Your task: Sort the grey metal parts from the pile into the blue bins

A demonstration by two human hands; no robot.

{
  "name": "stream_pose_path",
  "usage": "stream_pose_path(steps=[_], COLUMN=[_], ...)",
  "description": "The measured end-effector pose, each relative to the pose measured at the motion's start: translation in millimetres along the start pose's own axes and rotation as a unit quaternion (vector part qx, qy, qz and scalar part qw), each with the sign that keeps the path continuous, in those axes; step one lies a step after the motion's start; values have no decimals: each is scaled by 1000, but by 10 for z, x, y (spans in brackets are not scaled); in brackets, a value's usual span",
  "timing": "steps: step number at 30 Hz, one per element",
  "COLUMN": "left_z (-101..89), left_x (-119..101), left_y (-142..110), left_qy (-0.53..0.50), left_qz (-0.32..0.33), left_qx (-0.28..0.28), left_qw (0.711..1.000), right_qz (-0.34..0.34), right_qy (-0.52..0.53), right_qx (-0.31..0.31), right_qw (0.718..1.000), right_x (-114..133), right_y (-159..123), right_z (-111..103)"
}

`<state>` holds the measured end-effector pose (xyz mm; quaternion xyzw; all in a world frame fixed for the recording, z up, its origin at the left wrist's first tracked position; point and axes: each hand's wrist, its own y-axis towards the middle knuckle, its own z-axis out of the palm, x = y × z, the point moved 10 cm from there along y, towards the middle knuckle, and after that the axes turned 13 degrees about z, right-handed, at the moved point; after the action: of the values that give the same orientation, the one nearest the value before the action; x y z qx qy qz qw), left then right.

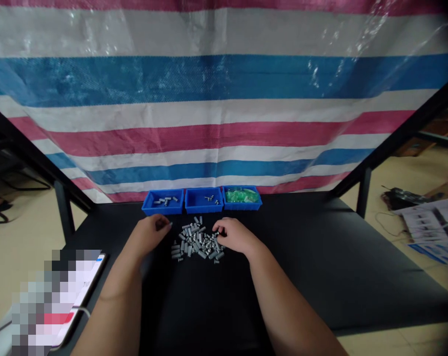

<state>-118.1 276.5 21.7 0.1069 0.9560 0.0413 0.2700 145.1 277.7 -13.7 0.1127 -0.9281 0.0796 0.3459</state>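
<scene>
We cannot confirm whether the left hand [149, 233] or the right hand [235, 235] holds a piece, as the fingers hide this from the head view. The metal pieces [196, 242] are too small to identify, as are the green items [242, 196] in the rightmost blue bin [242, 208]. Mosaic blocks obscure the device [75, 296], and the printed sheets [434, 227] run past the right edge.

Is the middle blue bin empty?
Not empty: the middle blue bin holds a few small metal fasteners, lying toward its right side.
</scene>
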Motion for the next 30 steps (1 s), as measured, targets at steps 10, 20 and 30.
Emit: stream_pose_path(steps=[10, 20, 30], left_z=[-305, -189, 192], left_x=[-107, -190, -124], left_y=[-15, -69, -99], left_qy=[60, 36, 39], left_qz=[25, 49, 65], left_qx=[-228, -123, 67], left_qw=[972, 991, 995], right_qz=[7, -24, -14], right_qy=[0, 20, 224], right_qx=[2, -70, -214], right_qw=[1000, 997, 951], right_x=[-45, 141, 138], right_y=[40, 76, 193], right_z=[24, -119, -252])
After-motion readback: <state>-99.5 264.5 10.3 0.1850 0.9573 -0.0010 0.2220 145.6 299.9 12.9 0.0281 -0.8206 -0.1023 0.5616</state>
